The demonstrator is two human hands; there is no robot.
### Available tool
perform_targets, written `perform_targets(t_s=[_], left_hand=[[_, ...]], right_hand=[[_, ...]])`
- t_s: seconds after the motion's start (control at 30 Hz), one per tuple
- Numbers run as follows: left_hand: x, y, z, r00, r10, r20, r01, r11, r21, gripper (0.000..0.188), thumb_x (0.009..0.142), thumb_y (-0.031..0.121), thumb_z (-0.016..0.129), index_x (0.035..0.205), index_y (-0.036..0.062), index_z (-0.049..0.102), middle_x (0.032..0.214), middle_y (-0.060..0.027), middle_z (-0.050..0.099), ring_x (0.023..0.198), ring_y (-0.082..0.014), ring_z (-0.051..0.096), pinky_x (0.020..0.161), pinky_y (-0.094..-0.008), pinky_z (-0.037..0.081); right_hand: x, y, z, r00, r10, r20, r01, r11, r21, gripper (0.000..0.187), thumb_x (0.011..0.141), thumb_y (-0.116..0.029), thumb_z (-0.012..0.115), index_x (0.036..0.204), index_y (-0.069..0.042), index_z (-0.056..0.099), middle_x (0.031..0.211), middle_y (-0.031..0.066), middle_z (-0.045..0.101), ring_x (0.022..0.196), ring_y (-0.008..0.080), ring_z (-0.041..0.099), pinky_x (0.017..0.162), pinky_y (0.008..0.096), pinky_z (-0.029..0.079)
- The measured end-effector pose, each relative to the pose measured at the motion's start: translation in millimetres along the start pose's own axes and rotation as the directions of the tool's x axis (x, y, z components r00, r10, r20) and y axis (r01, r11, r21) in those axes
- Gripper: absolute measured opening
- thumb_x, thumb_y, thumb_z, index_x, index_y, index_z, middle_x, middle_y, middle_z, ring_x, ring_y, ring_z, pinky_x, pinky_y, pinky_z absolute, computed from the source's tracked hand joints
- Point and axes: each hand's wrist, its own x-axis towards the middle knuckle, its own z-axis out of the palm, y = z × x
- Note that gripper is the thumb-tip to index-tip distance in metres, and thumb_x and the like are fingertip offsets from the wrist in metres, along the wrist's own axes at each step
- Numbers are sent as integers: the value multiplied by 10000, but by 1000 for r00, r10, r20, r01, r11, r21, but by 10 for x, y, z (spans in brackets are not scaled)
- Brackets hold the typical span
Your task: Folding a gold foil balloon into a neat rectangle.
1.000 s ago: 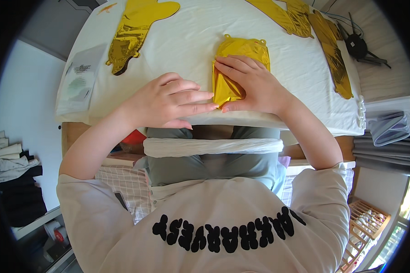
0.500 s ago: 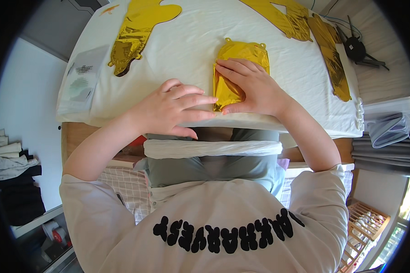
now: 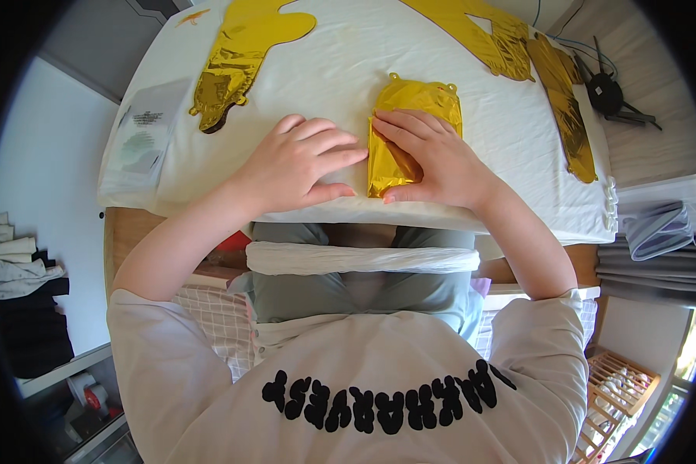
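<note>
A gold foil balloon (image 3: 417, 94), flat and folded into a rectangle with small tabs at its far edge, lies near the front of the white-covered table (image 3: 317, 73). My right hand (image 3: 433, 158) rests flat across it, fingers spread and thumb by its near edge; part of the foil is hidden beneath the palm. Just left of the foil, my left hand (image 3: 305, 162) is open with fingers stretched toward its left edge. The fingertips are close to that edge; whether they touch it I cannot tell.
More flat gold foil balloons lie around: one at far left (image 3: 228, 73), one at far right (image 3: 491, 39), another along the right edge (image 3: 564, 108). A clear plastic bag (image 3: 143, 139) lies on the left. Beyond the right edge is a black router (image 3: 607, 93).
My left hand has come down flatter toward the table, its thumb moving up over the table's edge. My right hand stays on the folded foil. The whole view has shifted slightly.
</note>
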Motion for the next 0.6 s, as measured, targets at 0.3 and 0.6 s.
perform_targets(t_s=[0.3,0.6], left_hand=[[49,-46,-1,999,-9,38,10,999,-30,482,909,480,729,1294,191,713,1251,-25,603,1194,-247,522,1025,-431,403],[-2,-162,23,1000,-3,25,5,998,-67,479,941,468,710,1342,207,710,1319,-40,601,1246,-256,515,1068,-453,370]], right_hand=[[-3,-3,-23,1000,-16,-8,16,1000,9,1024,747,-618,827,1545,-80,479,1571,138,466,1439,380,424,1197,505,331],[13,-5,-26,1000,-29,-4,29,999,15,1031,747,-625,823,1547,-78,474,1572,144,464,1440,380,425,1199,503,330]])
